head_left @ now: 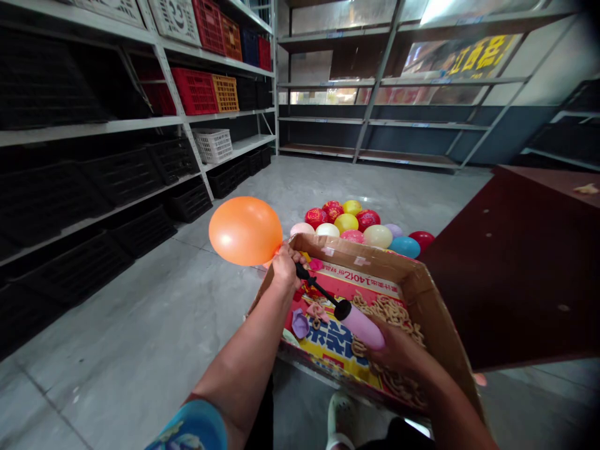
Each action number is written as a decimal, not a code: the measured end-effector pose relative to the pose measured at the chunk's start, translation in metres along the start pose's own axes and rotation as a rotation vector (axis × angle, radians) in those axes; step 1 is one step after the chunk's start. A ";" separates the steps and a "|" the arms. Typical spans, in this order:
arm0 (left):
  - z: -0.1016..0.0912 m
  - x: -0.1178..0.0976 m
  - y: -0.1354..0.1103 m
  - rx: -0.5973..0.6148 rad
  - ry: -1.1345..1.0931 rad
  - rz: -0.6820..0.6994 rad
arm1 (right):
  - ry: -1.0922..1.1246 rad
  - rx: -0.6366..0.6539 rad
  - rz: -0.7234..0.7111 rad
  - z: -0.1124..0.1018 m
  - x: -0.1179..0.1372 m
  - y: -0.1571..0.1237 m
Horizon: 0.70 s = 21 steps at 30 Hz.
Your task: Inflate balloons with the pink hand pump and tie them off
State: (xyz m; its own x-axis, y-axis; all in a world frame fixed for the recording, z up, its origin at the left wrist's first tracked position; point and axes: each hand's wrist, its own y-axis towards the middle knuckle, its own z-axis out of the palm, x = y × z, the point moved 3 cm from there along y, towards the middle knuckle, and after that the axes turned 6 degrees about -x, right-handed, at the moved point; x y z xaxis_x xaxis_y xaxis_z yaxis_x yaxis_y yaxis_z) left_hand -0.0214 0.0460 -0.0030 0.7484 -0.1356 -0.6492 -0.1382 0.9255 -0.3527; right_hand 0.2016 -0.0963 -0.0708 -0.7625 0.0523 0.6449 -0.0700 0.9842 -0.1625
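An inflated orange balloon sticks out to the left of my left hand, whose fingers are closed around its neck at the black tip of a hand pump. My right hand grips the pink body of the balloon pump, with its black rod drawn out between the two hands. Under the pump is an open cardboard box with printed packaging in its bottom. Inside the box lie a limp purple balloon, other uninflated balloons and many tan, ring-like bands.
Several inflated balloons in mixed colours rest on the floor beyond the box. A dark red board or tabletop stands at the right. Shelving with black crates and coloured crates lines the left; metal racks run along the back.
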 end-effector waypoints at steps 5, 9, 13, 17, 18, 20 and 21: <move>0.003 0.026 -0.014 0.016 0.053 -0.063 | -0.033 -0.027 0.000 0.012 0.024 0.006; 0.005 0.037 -0.018 0.052 0.055 -0.055 | 0.007 -0.058 -0.001 0.017 0.032 0.008; 0.005 0.028 -0.013 0.057 0.053 -0.046 | 0.101 -0.018 0.005 0.014 0.026 0.007; 0.004 0.007 -0.004 0.016 0.011 -0.025 | 0.132 0.043 0.025 0.003 0.013 0.001; 0.004 0.003 -0.002 0.010 0.001 -0.025 | 0.138 0.050 0.021 0.000 0.010 -0.001; 0.003 0.000 0.000 0.003 -0.013 -0.026 | 0.133 0.037 0.010 -0.005 0.008 -0.004; 0.003 0.001 0.001 0.001 -0.013 -0.024 | 0.121 0.024 0.006 -0.006 0.007 -0.005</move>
State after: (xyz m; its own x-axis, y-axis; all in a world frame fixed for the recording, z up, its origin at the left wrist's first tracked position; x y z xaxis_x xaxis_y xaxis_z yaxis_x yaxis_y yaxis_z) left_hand -0.0191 0.0474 -0.0018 0.7601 -0.1535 -0.6315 -0.1190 0.9224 -0.3674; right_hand 0.2002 -0.0997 -0.0607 -0.6800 0.0800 0.7289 -0.0816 0.9796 -0.1836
